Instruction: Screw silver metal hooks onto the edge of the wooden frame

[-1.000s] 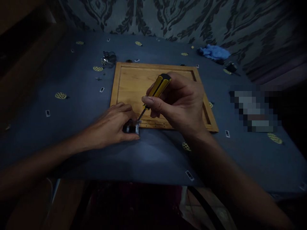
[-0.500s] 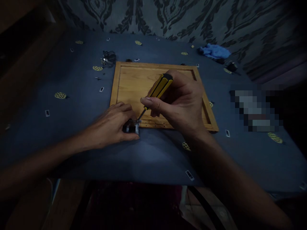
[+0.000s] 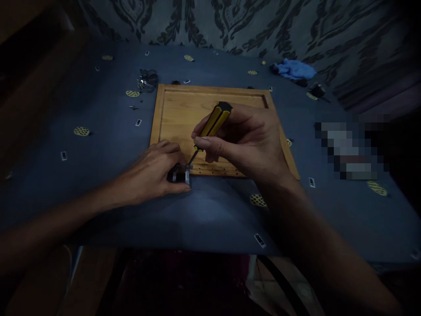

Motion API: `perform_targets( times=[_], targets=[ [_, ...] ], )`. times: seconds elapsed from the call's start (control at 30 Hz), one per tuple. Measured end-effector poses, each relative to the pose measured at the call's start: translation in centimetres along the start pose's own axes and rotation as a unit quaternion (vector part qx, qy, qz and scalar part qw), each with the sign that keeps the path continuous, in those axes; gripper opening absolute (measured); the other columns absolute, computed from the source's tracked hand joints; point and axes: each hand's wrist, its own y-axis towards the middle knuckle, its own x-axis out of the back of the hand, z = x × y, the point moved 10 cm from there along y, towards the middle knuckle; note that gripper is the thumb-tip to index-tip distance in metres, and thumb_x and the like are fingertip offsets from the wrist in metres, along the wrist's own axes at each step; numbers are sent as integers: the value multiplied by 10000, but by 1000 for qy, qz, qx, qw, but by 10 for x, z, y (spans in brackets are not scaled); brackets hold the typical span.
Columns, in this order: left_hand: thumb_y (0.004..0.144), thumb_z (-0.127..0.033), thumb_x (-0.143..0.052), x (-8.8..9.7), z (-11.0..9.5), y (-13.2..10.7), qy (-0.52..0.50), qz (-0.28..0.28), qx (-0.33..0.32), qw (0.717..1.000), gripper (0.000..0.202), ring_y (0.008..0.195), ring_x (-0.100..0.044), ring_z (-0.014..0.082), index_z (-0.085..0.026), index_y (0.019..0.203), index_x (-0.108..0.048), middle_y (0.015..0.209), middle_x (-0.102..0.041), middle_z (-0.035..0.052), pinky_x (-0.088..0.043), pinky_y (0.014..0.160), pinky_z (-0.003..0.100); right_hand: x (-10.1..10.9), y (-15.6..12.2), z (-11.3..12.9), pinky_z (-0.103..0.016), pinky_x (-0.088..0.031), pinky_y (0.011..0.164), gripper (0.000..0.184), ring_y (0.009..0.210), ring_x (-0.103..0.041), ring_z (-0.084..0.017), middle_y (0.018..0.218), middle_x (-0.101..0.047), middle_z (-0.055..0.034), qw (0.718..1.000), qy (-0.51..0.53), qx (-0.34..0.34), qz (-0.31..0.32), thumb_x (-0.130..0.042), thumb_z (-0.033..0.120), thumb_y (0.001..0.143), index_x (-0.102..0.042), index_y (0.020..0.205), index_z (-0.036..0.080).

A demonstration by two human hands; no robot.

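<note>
My right hand [image 3: 245, 142] is closed around the yellow and black handle of a screwdriver [image 3: 215, 120], which is tilted down to the left. Its tip touches or nearly touches a small metal fitting [image 3: 187, 176] at the near edge of a framed wooden panel [image 3: 187, 112]. Fingers and thumb of my left hand [image 3: 156, 173] grip that fitting from the left and hide part of it. A row of small dark holes runs along the panel's near edge, right of the fitting. Whether a screw sits under the tip, I cannot tell.
Beyond the panel's left side lie dark metal hardware [image 3: 148, 81] and small screws [image 3: 133, 107]. A crumpled blue cloth [image 3: 296, 69] and a black object [image 3: 317, 91] are at the back right. A blurred-out item [image 3: 345, 149] lies on the right. A patterned wall [image 3: 204, 24] borders the table's back.
The screwdriver handle has turned and shifted slightly left and down, and the fingers of my right hand have rolled around it. My left hand stays on the fitting.
</note>
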Motion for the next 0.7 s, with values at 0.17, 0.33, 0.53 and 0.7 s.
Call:
perform_targets(
  times=[0.17,0.33,0.53,0.7],
  targets=[
    [834,-409,-756,-2,2,1,2,10,11,1000,360,1214,-557,314,-174,1095,-676,1157,-652,84,-472,1052,491,0,-1,-2,-233,-597,460,282,503,-630,-103,706,-690,52,1000,1,-10,-6,-898,414,726,-697,787,226],
    [835,-427,-751,-2,2,0,4,3,6,1000,365,1185,-562,305,-170,1083,-678,1185,-648,92,-477,1011,469,-2,1,-1,-226,-609,508,270,537,-655,-100,788,-736,33,999,13,-15,34,-870,418,767,-731,885,220],
    [837,-421,-748,-1,2,0,-2,1,2,1000,361,1148,-574,288,-177,1095,-681,1170,-653,79,-485,962,438,-1,0,0,-227,-628,529,293,541,-655,-91,840,-753,15,999,19,-14,35,-841,441,801,-743,939,202],
    [837,-415,-749,0,1,0,-4,-4,0,1000,341,1192,-565,301,-182,1073,-673,1236,-650,85,-478,995,459,0,-1,0,-251,-633,493,341,550,-663,-116,749,-699,35,1000,-1,-5,3,-865,512,743,-717,861,228]
  ],
)
